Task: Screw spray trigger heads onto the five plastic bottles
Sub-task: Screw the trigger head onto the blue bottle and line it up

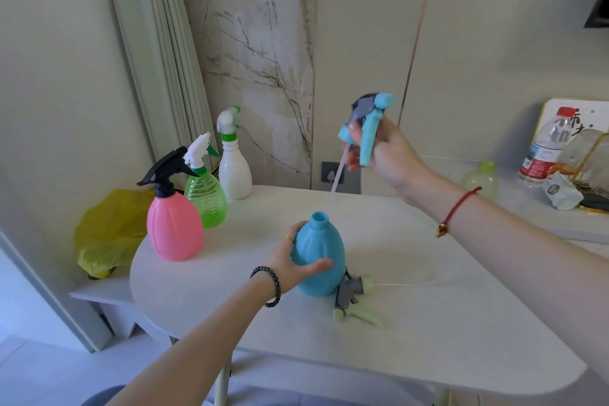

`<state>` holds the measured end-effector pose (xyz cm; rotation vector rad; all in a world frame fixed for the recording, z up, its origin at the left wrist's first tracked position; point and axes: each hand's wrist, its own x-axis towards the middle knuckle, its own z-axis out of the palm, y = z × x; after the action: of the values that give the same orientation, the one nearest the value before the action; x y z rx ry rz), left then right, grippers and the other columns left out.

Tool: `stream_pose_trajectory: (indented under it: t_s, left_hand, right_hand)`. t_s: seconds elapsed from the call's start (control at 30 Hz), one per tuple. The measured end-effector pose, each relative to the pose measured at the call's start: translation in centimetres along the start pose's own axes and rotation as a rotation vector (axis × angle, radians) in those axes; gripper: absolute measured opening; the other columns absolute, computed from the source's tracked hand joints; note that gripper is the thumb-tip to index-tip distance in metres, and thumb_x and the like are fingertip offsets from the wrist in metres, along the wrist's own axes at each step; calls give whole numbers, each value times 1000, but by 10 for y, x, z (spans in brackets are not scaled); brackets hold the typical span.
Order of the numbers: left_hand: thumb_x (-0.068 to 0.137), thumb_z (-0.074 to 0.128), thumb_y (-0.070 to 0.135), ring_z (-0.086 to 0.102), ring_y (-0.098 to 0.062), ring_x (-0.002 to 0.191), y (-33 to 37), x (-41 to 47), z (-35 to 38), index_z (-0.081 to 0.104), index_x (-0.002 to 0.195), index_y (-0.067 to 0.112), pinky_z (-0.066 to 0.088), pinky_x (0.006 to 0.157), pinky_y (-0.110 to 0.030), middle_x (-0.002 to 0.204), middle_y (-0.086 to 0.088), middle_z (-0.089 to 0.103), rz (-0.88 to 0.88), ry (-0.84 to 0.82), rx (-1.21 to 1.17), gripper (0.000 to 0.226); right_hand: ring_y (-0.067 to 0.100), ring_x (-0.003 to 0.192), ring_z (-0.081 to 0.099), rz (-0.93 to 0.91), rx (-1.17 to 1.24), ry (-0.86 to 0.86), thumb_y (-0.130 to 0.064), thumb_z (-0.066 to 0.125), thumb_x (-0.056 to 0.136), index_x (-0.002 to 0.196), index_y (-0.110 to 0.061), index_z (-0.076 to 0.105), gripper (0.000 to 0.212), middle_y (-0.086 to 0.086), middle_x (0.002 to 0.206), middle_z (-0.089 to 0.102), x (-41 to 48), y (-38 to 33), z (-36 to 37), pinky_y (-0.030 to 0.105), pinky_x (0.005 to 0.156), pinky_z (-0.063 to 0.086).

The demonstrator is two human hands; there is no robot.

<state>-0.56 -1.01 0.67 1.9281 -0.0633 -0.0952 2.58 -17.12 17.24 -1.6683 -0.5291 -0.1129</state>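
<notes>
A blue bottle [321,250] with an open neck stands upright mid-table, and my left hand [295,262] wraps around its body. My right hand [385,150] holds a blue and grey trigger head [370,123] up in the air, above and to the right of the bottle; its clear dip tube [337,176] hangs down toward the neck without reaching it. A pale green and grey trigger head [354,298] lies on the table just right of the blue bottle. At the back left stand a pink bottle [174,224], a green bottle [207,198] and a white bottle [234,171], each with a trigger head on.
A pale green bottle [481,180] without a head stands on the counter at the right, near a water bottle [545,148] and a wire rack [590,161]. A yellow plastic bag [108,231] lies left of the white table [428,323]. A curtain [158,53] hangs behind.
</notes>
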Motion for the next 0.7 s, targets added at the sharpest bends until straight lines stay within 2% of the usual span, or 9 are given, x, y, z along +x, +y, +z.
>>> stream_pose_trajectory:
  t_s: [0.1,0.23,0.3,0.37,0.43,0.47,0.57,0.7]
  left_hand:
    - [63,75,42,54,-9,102,0,0,0,27,113,51,48,85,-28,111,15,53,2,3,-3,69]
    - [62,74,44,54,-11,104,-1,0,0,29,117,48,48,88,-30,113,13,54,11,11,14,71]
    - [62,74,45,53,-11,105,0,0,0,29,119,47,47,87,-29,113,13,53,11,11,21,73]
    - [62,74,45,52,-13,107,0,1,1,28,123,44,46,88,-30,117,9,52,5,16,28,77]
    - [62,74,45,51,-14,108,-1,2,2,27,127,40,46,90,-31,120,7,52,2,19,36,80]
    - [62,73,45,51,-14,109,-2,2,2,27,127,39,47,91,-32,121,6,52,4,19,39,80]
    - [63,73,46,51,-14,108,-3,1,1,27,127,40,45,88,-29,119,7,51,3,18,46,79]
    - [64,72,45,50,-14,108,-2,2,2,26,129,38,46,89,-30,120,6,50,-2,14,55,80]
  right_hand:
    - [4,53,51,11,-21,-1,-13,42,95,83,-16,45,12,4,72,49,0,11,11,17,53,46]
    - [15,72,55,132,-97,-64,-17,47,93,84,-21,49,10,9,88,56,-4,35,22,25,66,51]
    - [18,82,57,199,-193,-124,-21,53,90,83,-23,54,7,4,91,61,-9,51,25,31,75,50]
    - [17,91,59,234,-287,-162,-25,60,85,85,-23,59,2,-3,92,64,-17,65,28,30,80,47]
    - [12,92,59,247,-271,-148,-28,64,82,87,-25,62,6,-7,93,65,-24,75,31,26,79,45]
    - [7,90,58,251,-237,-127,-29,64,82,83,-29,62,2,-11,90,65,-26,77,32,23,75,44]
    - [-3,82,56,260,-171,-106,-27,63,83,72,-34,61,13,-20,80,63,-30,79,33,15,65,39]
    - [-2,85,56,214,-220,-114,-28,66,81,74,-34,61,11,-18,84,63,-33,85,31,15,68,41]
